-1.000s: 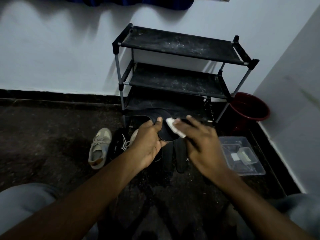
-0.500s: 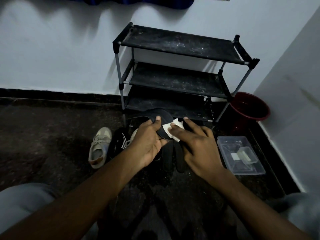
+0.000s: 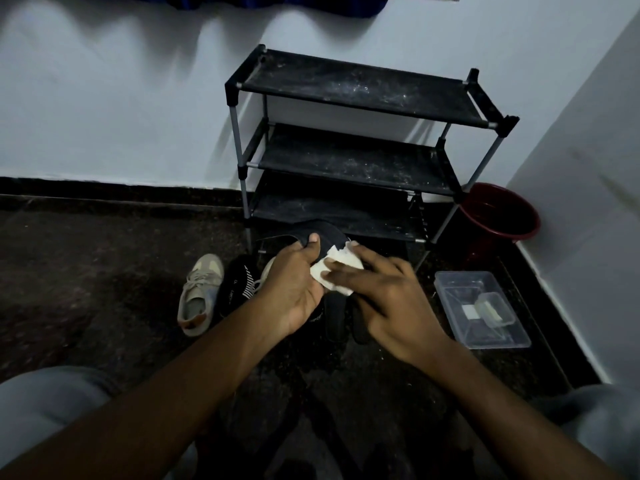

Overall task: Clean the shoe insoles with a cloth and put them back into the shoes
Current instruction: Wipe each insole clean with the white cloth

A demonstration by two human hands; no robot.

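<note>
The insole (image 3: 330, 233) is held up just in front of the lowest shelf of the shoe rack (image 3: 349, 88), above the floor (image 3: 104, 289). The left hand (image 3: 294, 285) grips it from the left: the thumb lies pressed on its upper face near the rounded far end, and the fingers curl under it out of sight. The right hand (image 3: 391, 299) comes in from the right, its fingers stretched out and slightly spread. They lie flat across the cloth (image 3: 334, 273) and press it onto the insole, just beside the left palm; the right thumb is hidden.

The insole is dark, almost black, and thin, with a rounded tip that rises past the left thumb. Most of its length is covered by the two hands and the cloth. The cloth is small, white and crumpled, with a ragged far edge.

On the floor left of the hands lies a beige sneaker (image 3: 199, 294), toe pointing near. A black shoe (image 3: 239, 285) with white stripes sits just right of it. Below the hands lie two dark elongated pieces (image 3: 334, 318), too dim to identify. To the right are a clear plastic box (image 3: 481, 310) and, farther off, a red bucket (image 3: 498, 213) in the corner.
</note>
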